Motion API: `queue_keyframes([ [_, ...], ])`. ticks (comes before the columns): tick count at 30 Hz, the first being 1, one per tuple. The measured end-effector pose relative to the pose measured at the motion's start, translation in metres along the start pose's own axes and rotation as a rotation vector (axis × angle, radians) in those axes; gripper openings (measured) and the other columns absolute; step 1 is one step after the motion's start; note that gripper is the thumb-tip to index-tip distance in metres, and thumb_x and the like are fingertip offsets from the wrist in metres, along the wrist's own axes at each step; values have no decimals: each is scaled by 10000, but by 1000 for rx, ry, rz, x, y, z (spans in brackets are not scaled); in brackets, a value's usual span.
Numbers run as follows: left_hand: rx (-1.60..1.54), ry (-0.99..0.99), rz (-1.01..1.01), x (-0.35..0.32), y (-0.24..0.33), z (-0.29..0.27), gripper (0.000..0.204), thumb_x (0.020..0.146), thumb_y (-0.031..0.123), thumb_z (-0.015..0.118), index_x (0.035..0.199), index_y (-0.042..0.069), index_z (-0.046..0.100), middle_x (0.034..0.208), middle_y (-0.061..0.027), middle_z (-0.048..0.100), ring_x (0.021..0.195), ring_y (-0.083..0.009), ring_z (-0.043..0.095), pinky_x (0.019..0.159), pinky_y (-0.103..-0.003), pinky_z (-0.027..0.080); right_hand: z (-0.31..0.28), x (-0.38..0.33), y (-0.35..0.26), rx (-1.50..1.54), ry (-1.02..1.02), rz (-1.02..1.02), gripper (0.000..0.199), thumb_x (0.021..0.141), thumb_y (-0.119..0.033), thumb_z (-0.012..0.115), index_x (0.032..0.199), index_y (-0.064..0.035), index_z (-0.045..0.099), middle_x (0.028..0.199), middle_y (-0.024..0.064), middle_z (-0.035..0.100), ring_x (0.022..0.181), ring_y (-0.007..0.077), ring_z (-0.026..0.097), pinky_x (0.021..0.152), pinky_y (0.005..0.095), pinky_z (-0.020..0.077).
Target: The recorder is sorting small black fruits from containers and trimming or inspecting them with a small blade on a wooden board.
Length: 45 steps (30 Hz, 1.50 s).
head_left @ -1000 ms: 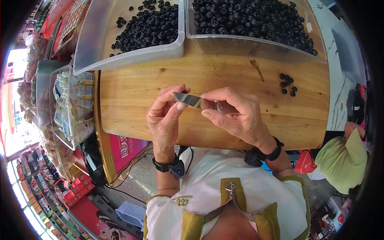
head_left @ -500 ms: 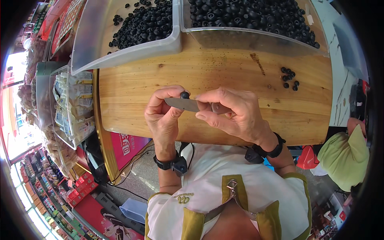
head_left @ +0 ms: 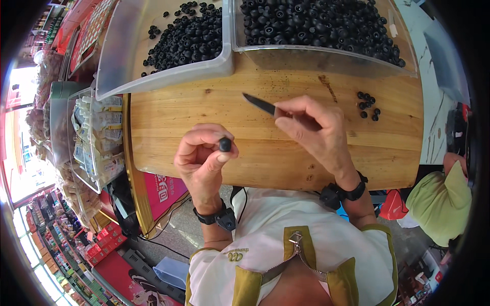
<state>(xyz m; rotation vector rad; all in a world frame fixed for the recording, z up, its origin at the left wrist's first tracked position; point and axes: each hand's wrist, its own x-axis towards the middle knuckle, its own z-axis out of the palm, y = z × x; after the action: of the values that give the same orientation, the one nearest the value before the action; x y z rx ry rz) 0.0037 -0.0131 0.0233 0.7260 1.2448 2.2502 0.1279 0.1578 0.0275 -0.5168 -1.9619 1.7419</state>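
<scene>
Between the thumb and fingers of my left hand [head_left: 201, 154] is a small round black piece [head_left: 225, 144], shiny and about fingertip wide. My right hand [head_left: 317, 130] grips a small knife [head_left: 259, 103] by its handle, most of which the fingers hide. The blade points up and to the left, apart from the black piece. Both hands are above the wooden table [head_left: 204, 115]. Beyond them, a clear bin [head_left: 326, 58] at the right holds many larger round black pieces with ringed openings. The whitish bin [head_left: 204, 70] at the left holds many smaller black ones.
Several loose black pieces [head_left: 363, 105] lie on the table at the right. A clear container of packets [head_left: 98, 137] stands off the table's left edge. Green cloth [head_left: 443, 204] shows at the right. Below on the left are a blue tub [head_left: 171, 271] and a black cable [head_left: 163, 245].
The knife has come away from the black piece, up and to the right, and its blade has turned. My left hand has moved down and left, still pinching the piece.
</scene>
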Motion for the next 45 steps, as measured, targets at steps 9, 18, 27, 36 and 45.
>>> queue_keyframes([
  [9, 81, -13, -59, 4, -12, 0, 324, 730, 75, 810, 972, -1, 608, 992, -141, 625, 914, -201, 607, 797, -300, 499, 16, -6, -16, -18, -184, -272, 274, 792, -34, 755, 1040, 5, 646, 793, 58, 671, 679, 85, 638, 557, 222, 538],
  [18, 128, -13, -68, 2, -12, 1, 395, 710, 185, 847, 968, 1, 613, 981, -127, 620, 896, -194, 606, 780, -298, 500, 15, -8, -14, -50, -185, -284, 266, 786, -30, 756, 1027, 3, 647, 793, 56, 669, 681, 94, 652, 559, 234, 566],
  [27, 125, -25, -19, 1, -16, 0, 342, 728, 121, 822, 961, -4, 606, 977, -135, 606, 847, -188, 604, 734, -284, 505, 6, -5, -15, -7, -232, -171, 235, 799, -71, 763, 1001, -5, 664, 789, 41, 669, 659, 54, 602, 559, 191, 471],
  [36, 142, -1, 90, 23, 6, -3, 267, 739, -114, 694, 969, -26, 591, 983, -144, 598, 811, -154, 600, 692, -249, 513, -17, 7, -4, -163, 63, 20, 171, 856, -98, 713, 991, -3, 670, 816, -1, 668, 689, 35, 556, 618, 186, 448],
  [45, 974, 73, 356, 101, 49, -16, 288, 781, -121, 682, 1040, -4, 631, 1083, -61, 579, 846, -95, 585, 772, -217, 477, -22, 4, 2, -176, 48, 19, 180, 832, -91, 728, 980, -12, 661, 794, 4, 659, 635, 27, 516, 571, 185, 425],
])
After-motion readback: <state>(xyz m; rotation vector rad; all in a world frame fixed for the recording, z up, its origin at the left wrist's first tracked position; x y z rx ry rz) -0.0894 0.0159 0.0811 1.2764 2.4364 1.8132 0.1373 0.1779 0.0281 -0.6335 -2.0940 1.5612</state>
